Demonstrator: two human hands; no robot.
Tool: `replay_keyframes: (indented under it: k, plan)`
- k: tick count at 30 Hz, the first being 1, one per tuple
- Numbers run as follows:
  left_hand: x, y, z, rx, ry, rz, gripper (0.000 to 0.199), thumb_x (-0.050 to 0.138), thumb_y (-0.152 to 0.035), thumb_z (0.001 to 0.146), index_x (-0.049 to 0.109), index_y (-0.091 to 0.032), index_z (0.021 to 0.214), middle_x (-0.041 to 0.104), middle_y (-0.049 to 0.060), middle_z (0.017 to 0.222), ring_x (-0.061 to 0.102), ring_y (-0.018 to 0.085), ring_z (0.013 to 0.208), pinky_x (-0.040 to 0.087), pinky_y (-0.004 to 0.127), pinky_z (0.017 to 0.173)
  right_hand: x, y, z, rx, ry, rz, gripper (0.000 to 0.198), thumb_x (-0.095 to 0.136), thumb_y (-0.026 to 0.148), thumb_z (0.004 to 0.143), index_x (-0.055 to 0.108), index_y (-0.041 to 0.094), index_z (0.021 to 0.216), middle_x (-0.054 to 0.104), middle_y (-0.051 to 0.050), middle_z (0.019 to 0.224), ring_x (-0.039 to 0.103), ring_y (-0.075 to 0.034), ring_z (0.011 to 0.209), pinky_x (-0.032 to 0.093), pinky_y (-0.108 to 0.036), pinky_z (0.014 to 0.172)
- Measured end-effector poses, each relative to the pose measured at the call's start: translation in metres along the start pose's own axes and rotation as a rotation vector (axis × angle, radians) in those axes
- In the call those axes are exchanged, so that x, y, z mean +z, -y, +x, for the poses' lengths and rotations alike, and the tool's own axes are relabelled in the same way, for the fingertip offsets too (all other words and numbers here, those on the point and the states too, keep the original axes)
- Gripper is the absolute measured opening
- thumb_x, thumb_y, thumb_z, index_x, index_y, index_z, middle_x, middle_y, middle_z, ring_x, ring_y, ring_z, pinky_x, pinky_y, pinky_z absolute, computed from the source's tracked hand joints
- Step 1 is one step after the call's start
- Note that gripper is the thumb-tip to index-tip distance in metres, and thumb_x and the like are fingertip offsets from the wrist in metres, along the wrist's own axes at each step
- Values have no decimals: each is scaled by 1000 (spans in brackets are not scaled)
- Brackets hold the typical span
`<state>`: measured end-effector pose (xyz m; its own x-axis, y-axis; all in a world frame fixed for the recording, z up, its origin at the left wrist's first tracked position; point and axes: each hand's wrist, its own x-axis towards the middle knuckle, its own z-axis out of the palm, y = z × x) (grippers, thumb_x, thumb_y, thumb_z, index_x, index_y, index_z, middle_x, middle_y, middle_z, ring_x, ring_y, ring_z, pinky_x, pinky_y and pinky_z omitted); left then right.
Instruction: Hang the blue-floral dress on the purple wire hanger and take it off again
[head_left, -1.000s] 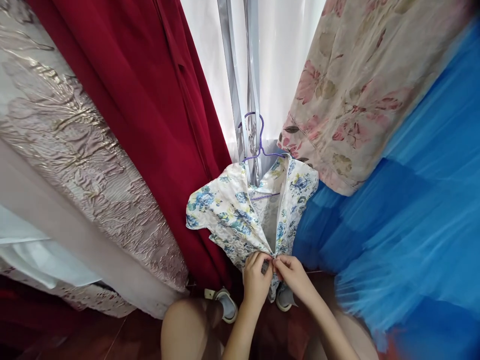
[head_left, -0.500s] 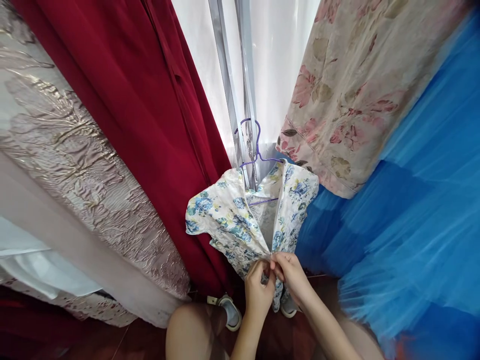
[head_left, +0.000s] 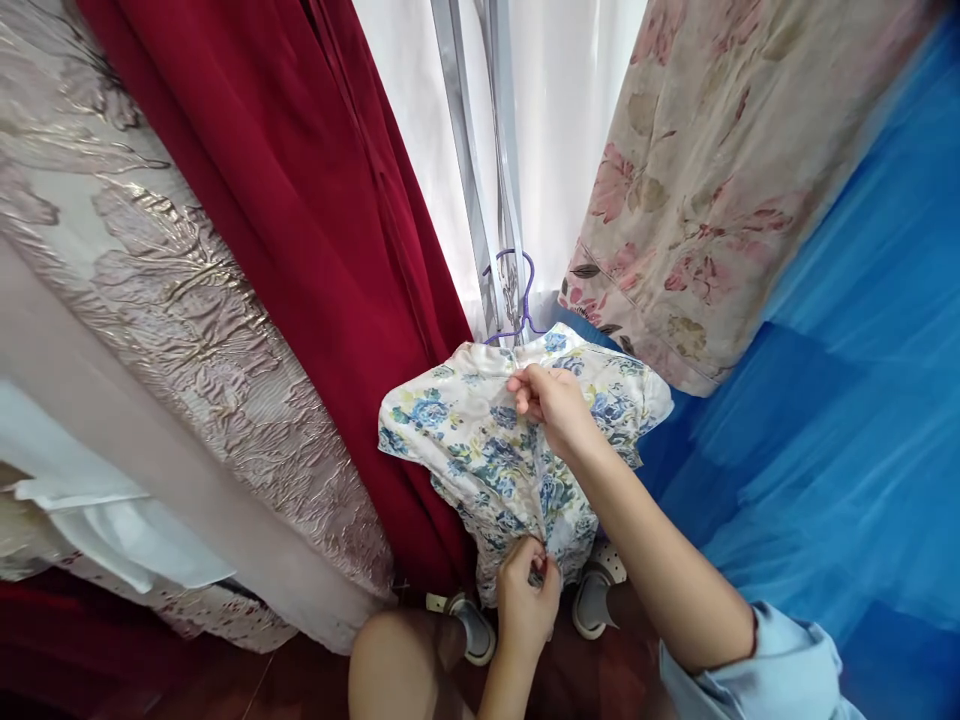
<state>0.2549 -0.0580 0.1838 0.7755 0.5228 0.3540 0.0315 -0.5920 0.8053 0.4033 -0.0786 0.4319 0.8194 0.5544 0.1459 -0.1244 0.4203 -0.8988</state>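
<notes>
Pinching the floral garment (head_left: 487, 455): left hand (head_left: 525, 595) on its near part, right hand (head_left: 556, 408) just below the far neckline (head_left: 487, 355).

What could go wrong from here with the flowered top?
The left hand pinches the flowered top low along its middle seam; pulling hard might strain the cloth. The right hand is close below the neck, so a tug there could perhaps shift the purple hanger.
</notes>
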Motion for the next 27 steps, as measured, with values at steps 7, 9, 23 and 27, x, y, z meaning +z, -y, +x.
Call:
replay_keyframes:
  k: [7, 9, 23, 27]
  plan:
    - [8, 4, -10, -26, 78, -54, 20, 56, -22, 91, 59, -19, 72, 59, 0, 64, 58, 16, 63, 42, 23, 61, -6, 12, -10, -70, 26, -23, 23, 54, 29, 77, 64, 15, 62, 52, 4, 39, 32, -6, 37, 19, -20, 40]
    - [-7, -5, 6, -13, 66, -68, 16, 57, -27, 94, 66, -18, 83, 65, 2, 72, 62, 17, 68, 46, 24, 65, -12, 10, -14, -115, 20, -32, 23, 54, 31, 78, 64, 16, 63, 51, 5, 39, 35, -7, 38, 21, -20, 41]
    - [-130, -194, 194, 778, -30, 304, 19, 52, -21, 100, 71, -16, 96, 71, 3, 89, 67, 19, 83, 52, 33, 79, -24, 14, -23, -324, 38, -241, 27, 51, 27, 86, 61, 18, 63, 49, 6, 42, 41, -9, 42, 31, -23, 48]
    - [-128, -196, 195, 797, -182, 340, 14, 55, -19, 98, 68, -16, 93, 71, 4, 87, 66, 17, 80, 49, 27, 75, -29, -10, -12, -306, 17, -385, 28, 49, 26, 82, 52, 19, 55, 42, 7, 45, 36, -9, 46, 27, -24, 48]
